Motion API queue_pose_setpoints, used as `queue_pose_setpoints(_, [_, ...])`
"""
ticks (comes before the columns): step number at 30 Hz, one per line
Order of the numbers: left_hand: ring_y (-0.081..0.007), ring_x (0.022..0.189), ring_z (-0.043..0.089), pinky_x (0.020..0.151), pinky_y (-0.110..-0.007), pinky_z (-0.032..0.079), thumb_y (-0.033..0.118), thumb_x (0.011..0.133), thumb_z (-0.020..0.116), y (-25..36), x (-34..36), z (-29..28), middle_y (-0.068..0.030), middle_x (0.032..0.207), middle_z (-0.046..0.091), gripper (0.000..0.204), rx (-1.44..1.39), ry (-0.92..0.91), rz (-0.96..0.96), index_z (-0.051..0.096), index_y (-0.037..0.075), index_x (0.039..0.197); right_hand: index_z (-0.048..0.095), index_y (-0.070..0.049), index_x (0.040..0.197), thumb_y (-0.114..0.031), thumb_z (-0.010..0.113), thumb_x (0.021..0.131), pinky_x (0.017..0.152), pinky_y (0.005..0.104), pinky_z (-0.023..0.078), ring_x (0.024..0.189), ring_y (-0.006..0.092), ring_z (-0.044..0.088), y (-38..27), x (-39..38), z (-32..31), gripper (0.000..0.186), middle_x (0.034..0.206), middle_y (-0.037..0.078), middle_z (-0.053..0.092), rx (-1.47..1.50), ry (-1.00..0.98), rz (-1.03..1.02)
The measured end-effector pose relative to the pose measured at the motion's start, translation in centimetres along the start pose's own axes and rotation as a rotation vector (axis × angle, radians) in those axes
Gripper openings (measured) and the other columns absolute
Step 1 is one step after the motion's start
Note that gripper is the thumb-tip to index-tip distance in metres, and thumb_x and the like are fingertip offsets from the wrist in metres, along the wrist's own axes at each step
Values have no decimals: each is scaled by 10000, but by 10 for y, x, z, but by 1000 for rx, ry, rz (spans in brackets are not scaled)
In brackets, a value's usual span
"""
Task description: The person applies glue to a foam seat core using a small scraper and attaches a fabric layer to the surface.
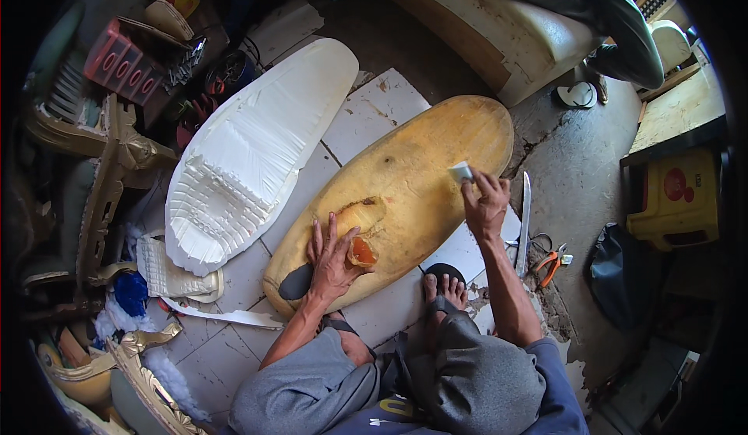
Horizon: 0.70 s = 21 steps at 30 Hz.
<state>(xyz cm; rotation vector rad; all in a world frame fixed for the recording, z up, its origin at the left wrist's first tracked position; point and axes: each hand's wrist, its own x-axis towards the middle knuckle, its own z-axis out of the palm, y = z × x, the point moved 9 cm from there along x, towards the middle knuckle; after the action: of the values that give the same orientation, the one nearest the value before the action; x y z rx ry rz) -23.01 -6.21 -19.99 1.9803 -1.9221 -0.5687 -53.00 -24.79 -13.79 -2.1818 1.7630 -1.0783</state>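
Note:
A long worn yellow foam pad (pixel 421 143) lies diagonally before me, with a torn patch and dark piece at its near end. My left hand (pixel 329 259) rests on it with fingers spread, beside a small ragged-rimmed orange patch or container (pixel 361 249); I cannot tell which. My right hand (pixel 485 205) pinches a small pale flat piece (pixel 460 171) over the pad's right side. A long blade (pixel 523 224) and orange-handled pliers (pixel 555 263) lie on the floor right of the pad.
A white padded shape (pixel 257 123) lies left of the pad, near carved gold frames (pixel 109 170), a pink organizer (pixel 125 65) and stuffing. A person's legs (pixel 623 37) and a large cream piece (pixel 499 37) are at upper right. A yellow stool (pixel 678 201) stands right.

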Motion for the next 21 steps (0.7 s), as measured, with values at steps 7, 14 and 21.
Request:
queue_pose_setpoints(7, [-506,1568,103,1235,-629,155,447,829,813,-8,-7,-10,-214,1720,164,917,-68,-99,-48,403,169,1600,807,-116,1047,-220,764,843,873,425,468,922,289,588,-9,-1,22,233,948,61,743,-39,-209,-127])
queue_pose_setpoints(14, [-370,1256,449,1152,-518,338,-31,856,523,3,50,-76,-216,1228,568,764,-38,-49,102,319,101,1580,796,-100,1090,-214,737,869,885,419,476,910,311,579,5,-11,2,256,965,92,742,45,-156,51])
queue_pose_setpoints(21, [-291,1195,497,1082,-420,358,207,956,582,80,173,-6,-110,1271,620,221,721,-26,780,559,147,1168,791,-76,1114,-224,737,887,863,404,481,882,299,575,8,-23,15,277,939,99,736,138,-127,180])
